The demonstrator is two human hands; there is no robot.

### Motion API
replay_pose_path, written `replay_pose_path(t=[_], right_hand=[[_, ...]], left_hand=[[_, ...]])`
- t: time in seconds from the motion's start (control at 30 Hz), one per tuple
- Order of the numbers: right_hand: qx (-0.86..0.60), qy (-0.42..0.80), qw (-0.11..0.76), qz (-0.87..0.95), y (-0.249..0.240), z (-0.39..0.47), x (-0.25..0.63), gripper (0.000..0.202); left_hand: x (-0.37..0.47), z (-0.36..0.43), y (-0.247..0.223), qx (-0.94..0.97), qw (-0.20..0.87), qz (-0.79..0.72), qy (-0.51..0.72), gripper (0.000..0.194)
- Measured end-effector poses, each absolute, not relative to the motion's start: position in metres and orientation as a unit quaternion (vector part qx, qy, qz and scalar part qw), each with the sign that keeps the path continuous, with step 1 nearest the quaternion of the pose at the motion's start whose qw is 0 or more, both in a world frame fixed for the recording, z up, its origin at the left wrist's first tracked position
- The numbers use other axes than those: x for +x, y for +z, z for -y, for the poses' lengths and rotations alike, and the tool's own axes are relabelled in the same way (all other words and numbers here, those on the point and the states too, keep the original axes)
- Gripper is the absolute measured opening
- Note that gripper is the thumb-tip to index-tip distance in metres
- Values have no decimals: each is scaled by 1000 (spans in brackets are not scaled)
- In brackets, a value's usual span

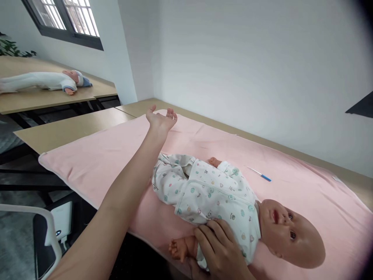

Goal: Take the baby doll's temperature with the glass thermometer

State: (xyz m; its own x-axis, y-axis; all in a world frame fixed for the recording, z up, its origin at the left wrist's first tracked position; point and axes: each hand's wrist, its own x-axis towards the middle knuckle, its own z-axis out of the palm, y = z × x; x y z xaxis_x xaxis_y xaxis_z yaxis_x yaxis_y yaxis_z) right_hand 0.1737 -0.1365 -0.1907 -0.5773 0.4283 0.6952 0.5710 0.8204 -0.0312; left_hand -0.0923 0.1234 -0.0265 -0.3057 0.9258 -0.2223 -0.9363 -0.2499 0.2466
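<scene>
Right hand [218,243]: the fingers curve over the near sleeve [201,254] of the doll [217,198], with the thumb on the other side. The hold is narrow, around the sleeve; its firmness cannot be told. The doll's near hand [181,249] projects from the cuff, close to the front edge of the pink cloth [101,151].

Doll: lies on its back on the cloth, head to the right, legs to the left. The white patterned suit [215,194] covers body and legs.

Caution: a pull toward the front could drag the doll off the edge, since nothing visible pins the cloth. A sideways tug on the sleeve could twist the arm or strain the suit's fastening. With the other hand off the body, the doll could roll.

Left hand [161,121]: palm up, fingers loosely curled, wide and unloaded, past the doll's legs. The forearm crosses in front of the leg ends and partly blocks the view; lowering it could press on them unseen.

Blue-ended stick [260,175]: lies loose beyond the doll. A sweeping arm or shifted cloth could roll it.

Far left: a second doll [43,81] lies on another table [43,103], below a window [70,19].
</scene>
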Motion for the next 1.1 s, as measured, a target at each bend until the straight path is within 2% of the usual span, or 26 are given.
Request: replay_pose_path(t=[0.47,0.77,1.0,1.1], right_hand=[[-296,-76,353,884,-188,141,175,35],[-298,-88,341,887,-185,140,175,42],[-281,-155,429,844,-200,131,168,34],[-281,-170,426,843,-200,128,166,36]], left_hand=[[-89,-124,-29,-19,595,-173,785,78],[-88,-125,-29,-16,594,-171,786,77],[-89,-125,-30,-16,600,-170,781,73],[-90,-125,-30,-19,602,-169,781,72]])
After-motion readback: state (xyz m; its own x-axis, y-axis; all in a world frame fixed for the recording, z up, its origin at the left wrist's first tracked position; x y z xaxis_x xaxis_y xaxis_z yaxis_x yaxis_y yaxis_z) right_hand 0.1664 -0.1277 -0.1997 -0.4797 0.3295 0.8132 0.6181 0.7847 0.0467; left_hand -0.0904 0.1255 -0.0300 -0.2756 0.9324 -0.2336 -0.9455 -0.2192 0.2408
